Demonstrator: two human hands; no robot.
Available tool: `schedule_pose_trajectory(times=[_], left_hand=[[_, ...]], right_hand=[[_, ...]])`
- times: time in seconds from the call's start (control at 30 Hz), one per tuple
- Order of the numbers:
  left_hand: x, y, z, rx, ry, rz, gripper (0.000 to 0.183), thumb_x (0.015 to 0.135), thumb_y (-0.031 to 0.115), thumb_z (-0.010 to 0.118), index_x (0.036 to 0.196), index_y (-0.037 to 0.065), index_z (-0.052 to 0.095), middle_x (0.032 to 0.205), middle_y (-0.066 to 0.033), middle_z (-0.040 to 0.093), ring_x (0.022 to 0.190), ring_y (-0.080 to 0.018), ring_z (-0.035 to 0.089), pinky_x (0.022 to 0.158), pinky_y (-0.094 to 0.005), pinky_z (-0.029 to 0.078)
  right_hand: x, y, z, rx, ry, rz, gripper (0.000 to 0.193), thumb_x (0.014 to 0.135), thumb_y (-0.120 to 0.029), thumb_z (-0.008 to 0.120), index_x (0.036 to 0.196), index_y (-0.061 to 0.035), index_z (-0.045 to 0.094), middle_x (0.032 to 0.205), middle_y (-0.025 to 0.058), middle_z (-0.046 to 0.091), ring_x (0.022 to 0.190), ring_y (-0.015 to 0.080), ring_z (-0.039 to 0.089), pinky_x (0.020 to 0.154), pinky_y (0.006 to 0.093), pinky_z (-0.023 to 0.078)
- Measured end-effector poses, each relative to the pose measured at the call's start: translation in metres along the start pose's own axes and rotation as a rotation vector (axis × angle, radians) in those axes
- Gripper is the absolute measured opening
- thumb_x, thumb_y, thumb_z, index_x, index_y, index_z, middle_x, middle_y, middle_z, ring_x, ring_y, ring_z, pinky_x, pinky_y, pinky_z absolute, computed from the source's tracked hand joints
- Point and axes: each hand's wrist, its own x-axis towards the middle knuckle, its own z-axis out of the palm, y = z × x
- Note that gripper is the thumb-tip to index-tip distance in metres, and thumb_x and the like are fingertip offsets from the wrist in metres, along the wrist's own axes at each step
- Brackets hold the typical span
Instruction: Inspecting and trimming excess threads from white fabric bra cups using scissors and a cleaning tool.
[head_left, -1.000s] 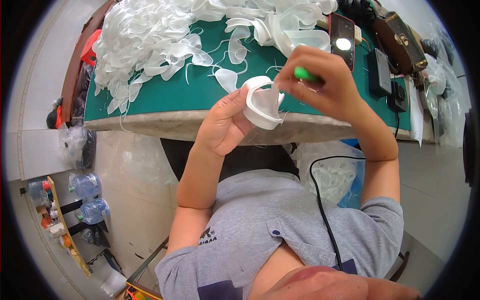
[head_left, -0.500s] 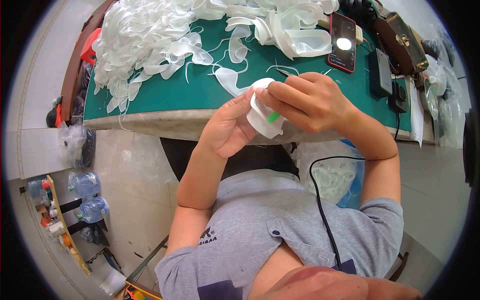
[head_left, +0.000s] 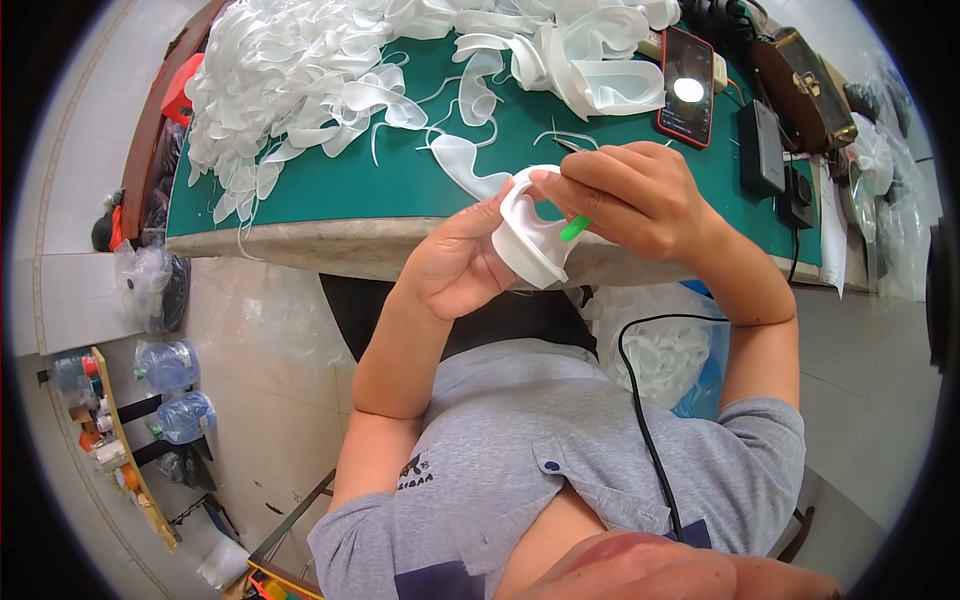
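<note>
Just over the table's front edge, my left hand grips a white, soft-looking curved band bent into a loop, its thumb on the upper rim. My right hand is closed, thumb and fingers pinching at the band's upper right edge. From beneath its fingers sticks out the bright green end of a slim tool; the working end is hidden, so its kind cannot be told. Behind my left hand a flat white strip lies on the table; whether it joins the band is unclear.
White curved strips are heaped across the green tabletop. At the right are a red-cased phone, a black box and a brown bag. A bag of white pieces sits below the table. A black cable crosses my shirt.
My right hand has shifted a little to the right, carrying the green tool end with it. The band's loop now shows wider and more open. My left hand has hardly moved.
</note>
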Motion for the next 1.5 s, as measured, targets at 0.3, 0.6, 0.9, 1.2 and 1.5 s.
schedule_pose_trajectory(times=[0.3, 0.6, 0.9, 1.2, 1.5], left_hand=[[-0.001, 0.003, 0.0, -0.026, -0.01, -0.01, 0.039, 0.096, 0.029, 0.051, 0.125, 0.003, 0.048, 0.119, -0.0076, 0.058, 0.108, -0.0213, 0.06, 0.091, -0.0397, 0.053], [0.0, 0.0, -0.002, 0.049, -0.006, -0.02, 0.042, 0.096, 0.032, 0.051, 0.126, 0.002, 0.046, 0.118, -0.0094, 0.058, 0.108, -0.0214, 0.06, 0.09, -0.0396, 0.054], [0.001, -0.002, 0.006, 0.092, 0.147, 0.06, 0.04, 0.096, 0.031, 0.051, 0.125, 0.003, 0.047, 0.116, -0.0082, 0.059, 0.106, -0.0203, 0.061, 0.089, -0.0387, 0.053], [0.001, -0.001, -0.003, 0.063, 0.085, 0.017, 0.036, 0.099, 0.029, 0.043, 0.129, 0.008, 0.044, 0.122, -0.0074, 0.057, 0.11, -0.0215, 0.059, 0.088, -0.0418, 0.055], [0.001, 0.0, -0.003, 0.036, 0.069, 0.025, 0.034, 0.099, 0.029, 0.044, 0.125, 0.008, 0.046, 0.118, -0.0063, 0.059, 0.107, -0.0205, 0.061, 0.085, -0.0396, 0.056]], right_hand=[[0.002, 0.002, -0.016, -0.047, 0.132, 0.088, 0.038, 0.059, -0.007, 0.074, 0.095, 0.0017, 0.069, 0.077, 0.0052, 0.058, 0.056, 0.015, 0.056, 0.048, 0.0246, 0.045], [0.002, -0.002, -0.001, 0.016, -0.109, -0.048, 0.044, 0.062, -0.013, 0.065, 0.104, 0.0018, 0.066, 0.087, 0.0063, 0.056, 0.057, 0.012, 0.053, 0.044, 0.0233, 0.039], [0.01, -0.003, -0.009, 0.043, 0.073, 0.065, 0.033, 0.065, -0.01, 0.071, 0.097, -0.0037, 0.071, 0.084, 0.0051, 0.058, 0.057, 0.0136, 0.056, 0.046, 0.0244, 0.043], [0.005, -0.003, 0.003, 0.001, -0.092, -0.053, 0.042, 0.061, -0.013, 0.064, 0.1, 0.0007, 0.067, 0.09, 0.0059, 0.057, 0.058, 0.0109, 0.053, 0.043, 0.0224, 0.039], [0.003, -0.002, 0.007, -0.028, -0.092, -0.076, 0.045, 0.058, -0.014, 0.061, 0.1, 0.0029, 0.067, 0.088, 0.0054, 0.055, 0.056, 0.0104, 0.05, 0.043, 0.022, 0.037]])
